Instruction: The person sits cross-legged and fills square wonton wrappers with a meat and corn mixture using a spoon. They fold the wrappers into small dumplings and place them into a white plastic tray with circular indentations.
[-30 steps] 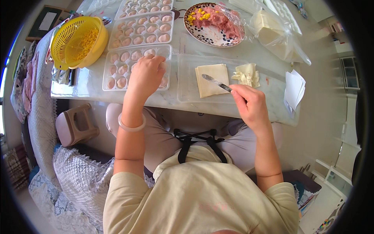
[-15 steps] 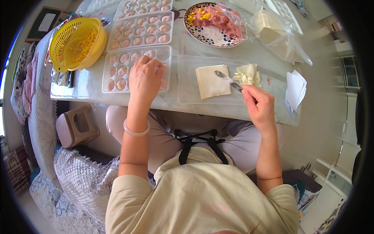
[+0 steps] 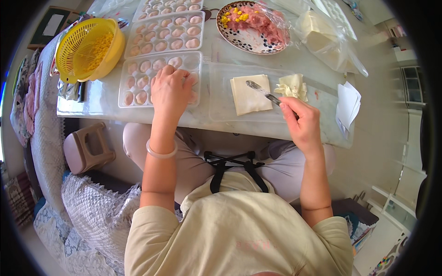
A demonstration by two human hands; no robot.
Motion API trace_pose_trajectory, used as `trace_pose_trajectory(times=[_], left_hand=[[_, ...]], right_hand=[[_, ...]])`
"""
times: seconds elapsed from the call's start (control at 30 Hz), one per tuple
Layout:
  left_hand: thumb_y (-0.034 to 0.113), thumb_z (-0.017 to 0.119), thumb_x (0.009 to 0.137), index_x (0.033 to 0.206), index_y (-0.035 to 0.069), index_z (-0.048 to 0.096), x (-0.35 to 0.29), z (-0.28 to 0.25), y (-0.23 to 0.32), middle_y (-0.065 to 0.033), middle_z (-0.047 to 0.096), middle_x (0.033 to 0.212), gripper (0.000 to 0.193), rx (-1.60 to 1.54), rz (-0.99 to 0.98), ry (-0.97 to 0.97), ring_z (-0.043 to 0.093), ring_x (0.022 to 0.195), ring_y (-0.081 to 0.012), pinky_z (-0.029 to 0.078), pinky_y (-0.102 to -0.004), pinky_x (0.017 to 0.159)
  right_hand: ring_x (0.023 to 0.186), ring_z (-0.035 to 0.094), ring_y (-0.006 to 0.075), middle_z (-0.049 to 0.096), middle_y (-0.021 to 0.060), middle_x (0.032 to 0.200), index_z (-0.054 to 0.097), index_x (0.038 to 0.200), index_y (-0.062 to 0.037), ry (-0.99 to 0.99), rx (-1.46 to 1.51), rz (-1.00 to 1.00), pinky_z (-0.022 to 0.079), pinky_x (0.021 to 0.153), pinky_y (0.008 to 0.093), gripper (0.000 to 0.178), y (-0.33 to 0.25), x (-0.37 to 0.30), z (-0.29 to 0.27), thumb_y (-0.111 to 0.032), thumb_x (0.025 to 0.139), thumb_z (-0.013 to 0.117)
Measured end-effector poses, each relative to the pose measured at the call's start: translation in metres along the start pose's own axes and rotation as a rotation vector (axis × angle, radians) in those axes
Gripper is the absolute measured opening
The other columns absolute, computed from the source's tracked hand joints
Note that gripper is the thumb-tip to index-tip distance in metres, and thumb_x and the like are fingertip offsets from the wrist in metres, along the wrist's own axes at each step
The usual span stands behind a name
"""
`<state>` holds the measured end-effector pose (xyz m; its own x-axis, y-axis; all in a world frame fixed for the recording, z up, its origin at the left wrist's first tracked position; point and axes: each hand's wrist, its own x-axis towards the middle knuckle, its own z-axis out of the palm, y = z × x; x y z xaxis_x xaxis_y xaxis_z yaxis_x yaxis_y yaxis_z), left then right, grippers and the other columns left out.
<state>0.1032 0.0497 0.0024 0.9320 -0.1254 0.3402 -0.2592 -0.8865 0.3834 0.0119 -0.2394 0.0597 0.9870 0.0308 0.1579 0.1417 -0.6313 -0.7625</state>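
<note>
**L hand (image 3: 170, 89) over tray (image 3: 191, 60), R hand (image 3: 301, 117) w/ utensil (image 3: 256, 86)**

L fingers curl down over the R side of the near tray, among the dumplings (image 3: 175, 61); can't tell if they're gripping one tbh. R hand's closed on the utensil's handle, tip over the wrapper stack (image 3: 251, 102). Crumpled wrappers (image 3: 292, 87) just beside. Plate (image 3: 251, 45) w/ meat (image 3: 264, 27) + corn (image 3: 237, 15) is farther back.

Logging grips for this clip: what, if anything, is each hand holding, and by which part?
The right hand holds a slim utensil by its handle end. The left hand is over the clear tray; whether it holds anything cannot be told.
</note>
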Motion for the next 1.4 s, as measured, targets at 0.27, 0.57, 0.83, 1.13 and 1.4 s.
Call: trace_pose_trajectory(times=[0.27, 0.57, 0.83, 1.13, 1.4], left_hand=[[0.017, 0.074, 0.074, 0.1, 0.01, 0.065, -0.006, -0.017, 0.017, -0.0047, 0.058, 0.085, 0.029, -0.122, -0.05, 0.075, 0.057, 0.084, -0.023, 0.042, -0.0377, 0.077], [0.002, 0.071, 0.075, 0.093, 0.003, 0.065, -0.034, -0.048, 0.055, -0.0087, 0.059, 0.08, 0.02, -0.546, 0.029, -0.034, 0.058, 0.072, -0.0221, 0.048, -0.0327, 0.066], [0.0, 0.067, 0.077, 0.097, 0.001, 0.062, -0.043, 0.012, 0.082, -0.0132, 0.061, 0.091, 0.02, -0.657, 0.242, -0.191, 0.058, 0.086, -0.0331, 0.049, -0.0398, 0.076], [0.033, 0.043, 0.1, 0.118, -0.001, 0.057, -0.015, 0.044, 0.095, -0.0105, 0.062, 0.113, 0.041, -2.012, -0.662, -0.702, 0.06, 0.106, -0.0242, 0.049, -0.0384, 0.091], [0.032, 0.041, 0.1, 0.135, 0.0, 0.044, -0.012, 0.02, 0.103, -0.0146, 0.053, 0.133, 0.048, -2.265, -0.775, -0.581, 0.051, 0.125, -0.0284, 0.041, -0.0436, 0.105]], right_hand=[[0.078, 0.062, 0.0362, 0.064, 0.0152, 0.089, 0.057, 0.097, -0.0029, -0.121, 0.011, -0.118, 0.048, 0.065, 0.0442, 0.015, 0.007, 0.014, 0.062, -0.008, 0.084, 0.063], [0.071, 0.061, 0.034, 0.061, 0.0134, 0.083, 0.063, 0.083, -0.0016, -0.184, -0.101, -0.051, 0.048, 0.063, 0.0408, 0.008, 0.014, 0.024, 0.072, -0.009, 0.081, 0.066], [0.059, 0.049, 0.0077, 0.054, -0.0021, 0.067, 0.066, 0.093, -0.0004, -0.228, 0.454, 0.28, 0.041, 0.054, 0.0264, 0.016, 0.036, 0.035, 0.057, -0.015, 0.091, 0.059], [0.054, 0.032, -0.0034, 0.049, -0.0095, 0.069, 0.063, 0.106, -0.004, -0.302, 0.841, 0.366, 0.023, 0.047, 0.016, 0.02, 0.008, 0.036, 0.027, -0.02, 0.096, 0.057], [0.075, 0.06, 0.0244, 0.061, 0.007, 0.082, 0.064, 0.121, -0.0129, 0.105, -0.254, -0.087, 0.048, 0.069, 0.0368, 0.028, 0.053, 0.083, -0.001, -0.014, 0.095, 0.054]])
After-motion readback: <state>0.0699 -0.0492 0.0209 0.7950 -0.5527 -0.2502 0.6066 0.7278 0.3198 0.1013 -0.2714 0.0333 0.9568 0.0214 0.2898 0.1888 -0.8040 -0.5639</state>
